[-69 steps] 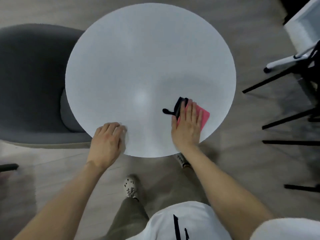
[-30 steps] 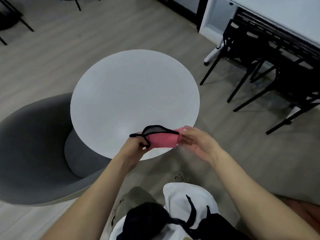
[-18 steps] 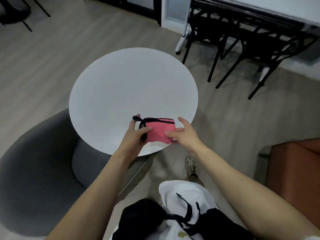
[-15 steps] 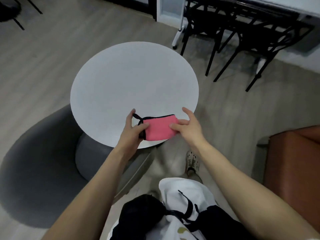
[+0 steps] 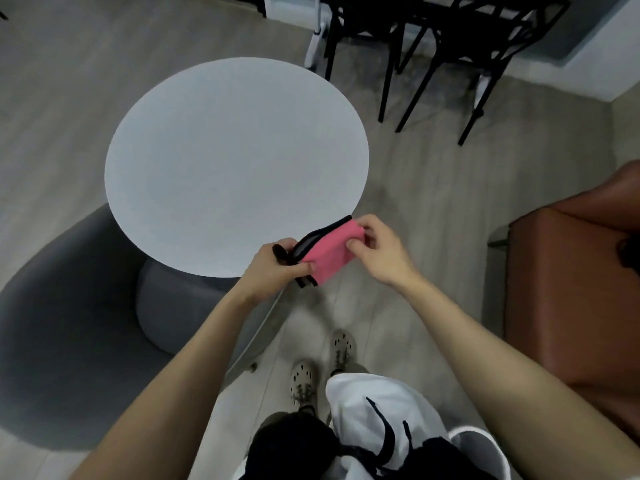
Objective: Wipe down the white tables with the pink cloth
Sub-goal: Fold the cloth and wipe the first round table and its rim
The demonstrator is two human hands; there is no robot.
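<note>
Hands: my left hand [image 5: 273, 271] pinches the black-edged pink fabric cloth [image 5: 329, 256] at its lower-left end, my right hand [image 5: 379, 252] at its upper-right end, mid-frame; the round white table [image 5: 235, 161] lies just upper left, nearer my left.

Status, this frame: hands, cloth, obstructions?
Grips: left hand and right hand both pinch the cloth. Cloth lifted at the table near edge, not wiping. Grey chair at table's left, not blocking.
</note>
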